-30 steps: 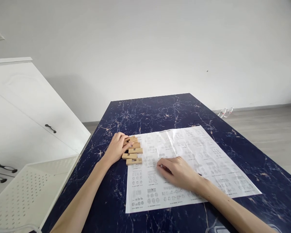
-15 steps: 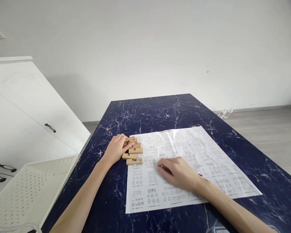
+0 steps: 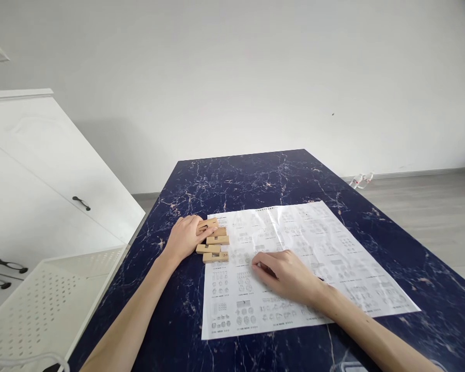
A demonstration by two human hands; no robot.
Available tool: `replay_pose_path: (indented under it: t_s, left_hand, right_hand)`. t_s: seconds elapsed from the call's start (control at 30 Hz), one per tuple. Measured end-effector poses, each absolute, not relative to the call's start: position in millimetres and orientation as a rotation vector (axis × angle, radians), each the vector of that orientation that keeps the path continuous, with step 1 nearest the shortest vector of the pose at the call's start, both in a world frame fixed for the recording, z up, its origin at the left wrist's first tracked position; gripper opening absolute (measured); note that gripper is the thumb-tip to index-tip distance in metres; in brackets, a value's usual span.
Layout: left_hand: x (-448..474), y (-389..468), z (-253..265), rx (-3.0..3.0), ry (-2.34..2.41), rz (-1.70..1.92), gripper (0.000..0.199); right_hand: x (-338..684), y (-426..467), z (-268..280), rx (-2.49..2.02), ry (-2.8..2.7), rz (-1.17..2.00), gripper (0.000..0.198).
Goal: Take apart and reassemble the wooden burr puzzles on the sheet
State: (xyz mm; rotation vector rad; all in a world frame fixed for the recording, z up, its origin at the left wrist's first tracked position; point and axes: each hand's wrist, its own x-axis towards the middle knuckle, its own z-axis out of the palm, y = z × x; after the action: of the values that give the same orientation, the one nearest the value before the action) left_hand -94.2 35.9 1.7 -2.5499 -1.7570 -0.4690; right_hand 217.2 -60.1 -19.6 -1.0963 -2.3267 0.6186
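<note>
My left hand (image 3: pixel 186 235) is closed around a notched wooden puzzle block (image 3: pixel 208 223) at the sheet's upper left corner. Its thumb presses along the near side of the block, and the palm hides part of it. Just below lie more notched wooden blocks, among them one (image 3: pixel 217 240) by the thumb, another (image 3: pixel 208 249) partly off the paper, and the nearest one (image 3: pixel 216 257). My right hand (image 3: pixel 281 274) rests on the printed paper sheet (image 3: pixel 236 328), fingers curled in toward the thumb, with nothing visible in them. The sheet carries rows of small diagrams and has creases.
Under the sheet is a dark blue marbled table (image 3: pixel 240 181). On the left stands a white cabinet (image 3: pixel 54 170) with black handles, beside a perforated white panel (image 3: pixel 42 305). A small dark mark (image 3: pixel 320 279) shows by my right wrist. A clear object (image 3: pixel 361 180) sits beyond the table's right edge.
The block under my left hand has tilted slightly, and the left thumb has shifted a little along it. My right hand stays where it was.
</note>
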Motion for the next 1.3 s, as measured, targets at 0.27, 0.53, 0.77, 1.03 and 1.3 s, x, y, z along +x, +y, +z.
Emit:
replay_pose_path:
  t_s: [0.27, 0.53, 0.77, 1.03, 1.3]
  left_hand:
    - [-95.5, 35.9, -1.5, -2.469, -1.739, -0.442, 0.053]
    - [-94.0, 35.8, -1.3, -2.426, -1.740, -0.472, 0.051]
    - [-90.8, 33.9, 1.5, -2.409, -1.774, -0.512, 0.053]
    - [-89.2, 32.2, 1.1, -2.368, -1.819, -0.513, 0.054]
    - [-91.9, 32.2, -1.2, -2.256, -1.964, -0.517, 0.052]
  right_hand:
    - [217.6, -59.9, -21.0, -1.103, -2.331, 0.617, 0.025]
    - [217.3, -61.3, -19.5, -1.101, -2.327, 0.628, 0.025]
    - [217.5, -60.6, -20.8, -1.111, -2.322, 0.615, 0.024]
    - [217.5, -60.9, -19.0, -1.122, -2.326, 0.626, 0.023]
    - [216.8, -60.4, -18.1, -1.121, -2.328, 0.641, 0.025]
